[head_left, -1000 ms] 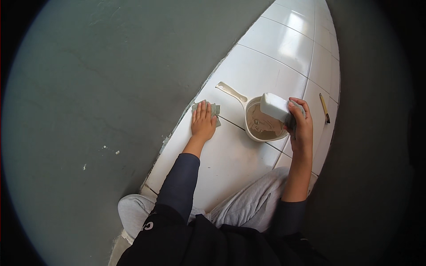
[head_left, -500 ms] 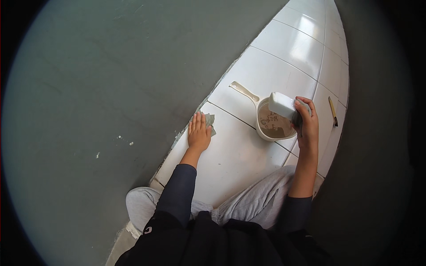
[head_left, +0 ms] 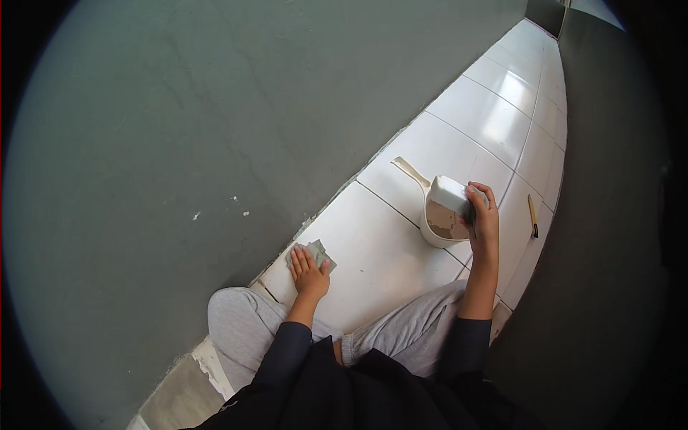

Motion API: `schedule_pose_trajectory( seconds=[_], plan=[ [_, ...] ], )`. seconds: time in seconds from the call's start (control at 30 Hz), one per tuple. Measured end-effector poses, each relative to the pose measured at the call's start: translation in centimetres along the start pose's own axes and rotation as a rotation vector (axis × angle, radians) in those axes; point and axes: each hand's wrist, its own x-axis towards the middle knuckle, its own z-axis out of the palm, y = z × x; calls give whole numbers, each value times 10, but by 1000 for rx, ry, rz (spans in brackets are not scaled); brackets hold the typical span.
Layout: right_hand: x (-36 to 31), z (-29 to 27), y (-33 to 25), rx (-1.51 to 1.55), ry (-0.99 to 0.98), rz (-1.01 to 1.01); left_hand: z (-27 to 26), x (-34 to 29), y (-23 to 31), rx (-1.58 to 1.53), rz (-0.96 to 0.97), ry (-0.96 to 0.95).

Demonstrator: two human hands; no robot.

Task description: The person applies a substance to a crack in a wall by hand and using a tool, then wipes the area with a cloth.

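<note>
My left hand [head_left: 309, 278] lies flat, its fingers stretched over a crumpled grey-green cloth [head_left: 322, 254] on the white tiles, close to the grey wall. Higher up on the right, my right hand [head_left: 487, 223] grips one end of a white rectangular block [head_left: 449, 192]. Something greyish shows between the block and my palm, partly hidden by the fingers. The block is tilted above a white dipper [head_left: 432, 237], whose handle points to the far left. Murky grey-brown liquid [head_left: 442, 219] is inside the dipper; the block and hand cover part of its opening.
A slim yellow tool with a black end [head_left: 532, 216] lies right of the dipper. The tiled ledge [head_left: 459, 150] runs away to the far right between a grey wall [head_left: 215, 129] and a dark drop-off. My grey-trousered legs [head_left: 408, 326] rest at the near end.
My left hand has slid the cloth nearer to me along the wall side of the tile. My right hand still holds the block over the dipper. The whole view has shifted slightly.
</note>
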Motion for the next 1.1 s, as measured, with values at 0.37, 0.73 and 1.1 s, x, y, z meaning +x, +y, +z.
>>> schedule_pose_trajectory(
  seconds=[0.37,0.73,1.1],
  plan=[
    [-25,74,80,-1013,-309,-477,-24,-20,-15,12,209,151],
    [-2,80,118,-1447,-673,-552,-35,-24,-9,-1211,-44,-248],
    [74,165,133,-1437,-688,-710,-15,-23,24,-1874,-426,-420]
  ],
)
